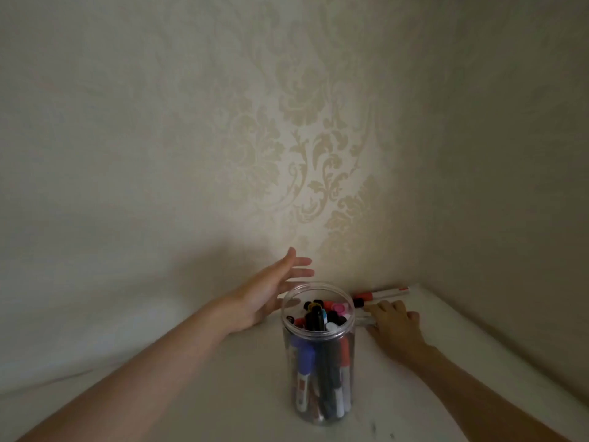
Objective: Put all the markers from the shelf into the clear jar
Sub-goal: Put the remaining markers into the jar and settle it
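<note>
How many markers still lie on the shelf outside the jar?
At least 3: an orange-capped marker by the wall, a black-capped one just nearer, and a pale one under the right hand. That hand may hide more.

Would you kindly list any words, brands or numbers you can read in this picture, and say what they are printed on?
No text can be read.
Markers in the clear jar: a red mark shows on one white barrel, too blurred to read.
Markers on the shelf: barrels show colour bands only, nothing legible.
Wallpaper: floral pattern, no lettering.
</note>
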Demonstrator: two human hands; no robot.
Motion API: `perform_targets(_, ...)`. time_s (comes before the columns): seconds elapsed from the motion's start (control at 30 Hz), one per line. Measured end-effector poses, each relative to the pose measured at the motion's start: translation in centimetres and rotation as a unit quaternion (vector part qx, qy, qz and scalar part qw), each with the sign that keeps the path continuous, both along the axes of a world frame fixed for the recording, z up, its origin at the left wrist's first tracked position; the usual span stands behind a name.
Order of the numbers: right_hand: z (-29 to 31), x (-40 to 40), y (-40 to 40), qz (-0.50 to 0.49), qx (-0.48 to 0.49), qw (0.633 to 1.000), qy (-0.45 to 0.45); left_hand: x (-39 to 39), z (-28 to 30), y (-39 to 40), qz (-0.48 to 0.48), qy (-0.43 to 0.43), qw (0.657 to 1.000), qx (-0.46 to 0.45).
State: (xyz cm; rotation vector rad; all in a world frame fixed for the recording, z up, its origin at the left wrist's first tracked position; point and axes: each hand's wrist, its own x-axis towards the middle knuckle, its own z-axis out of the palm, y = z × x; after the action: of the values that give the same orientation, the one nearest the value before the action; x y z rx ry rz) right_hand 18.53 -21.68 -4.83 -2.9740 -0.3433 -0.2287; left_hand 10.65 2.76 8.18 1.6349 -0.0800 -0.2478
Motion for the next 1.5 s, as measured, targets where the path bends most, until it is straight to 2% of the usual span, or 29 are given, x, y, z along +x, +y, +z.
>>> perform_targets(0.07, 0.0, 0.2, -0.5, 0.001, -0.010, 1.000, -0.013, 0.5, -1.0, 0.1, 0.000, 0.005, 1.000, 0.015)
perform_targets(0.1, 0.4, 0.2, -0.9, 0.006, 0.017, 1.000, -0.003, 0.6, -1.3, 0.0, 0.003, 0.001, 1.000, 0.021)
perform_targets(0.17, 2.6, -0.2, -1.9, 0.042, 0.145, 0.988, 0.023, 0.4, -1.4, 0.1, 0.015, -0.028, 0.999, 0.043)
perform_targets(0.27, 9.5, -1.7, -3.4, 0.084, 0.314, 0.945, -0.034, -0.1, -0.5, 0.8, 0.020, -0.081, 0.995, 0.062)
perform_targets(0.37, 16.8, -3.9, -3.2, 0.098, 0.413, 0.896, -0.129, -1.5, 0.7, 1.8, -0.049, -0.102, 0.993, 0.032)
perform_targets(0.43, 20.5, -5.5, -2.0, 0.139, 0.437, 0.880, -0.120, -2.4, 0.7, 2.4, -0.117, -0.091, 0.987, 0.066)
perform_targets(0.53, 22.5, -7.7, 0.2, 0.219, 0.403, 0.886, -0.065, -3.4, -1.3, 2.2, -0.162, -0.087, 0.975, 0.127)
perform_targets(0.7, 20.1, -8.2, 2.7, 0.237, 0.325, 0.915, -0.031, -4.2, -4.2, 0.8, -0.079, -0.149, 0.976, 0.135)
perform_targets(0.97, 18.4, -9.8, 3.2, 0.250, 0.383, 0.888, -0.058, -4.4, -4.1, 0.9, -0.010, -0.291, 0.946, 0.144)
perform_targets(1.13, 17.9, -9.7, 2.4, 0.204, 0.437, 0.872, -0.083, -3.7, -4.1, 0.8, 0.046, -0.298, 0.944, 0.136)
perform_targets(1.27, 18.2, -10.6, 2.6, 0.218, 0.434, 0.872, -0.067, -4.1, -4.3, 0.1, 0.025, -0.299, 0.940, 0.163)
perform_targets(1.33, 18.2, -11.2, 2.9, 0.230, 0.409, 0.882, -0.053, -4.3, -4.5, -0.1, 0.020, -0.301, 0.942, 0.149)
perform_targets(1.43, 17.5, -11.9, 3.7, 0.246, 0.321, 0.911, -0.080, -4.3, -4.6, -0.5, 0.023, -0.296, 0.945, 0.138)
perform_targets(1.5, 16.9, -12.0, 4.2, 0.250, 0.309, 0.913, -0.090, -4.4, -4.6, -0.8, 0.022, -0.290, 0.948, 0.130)
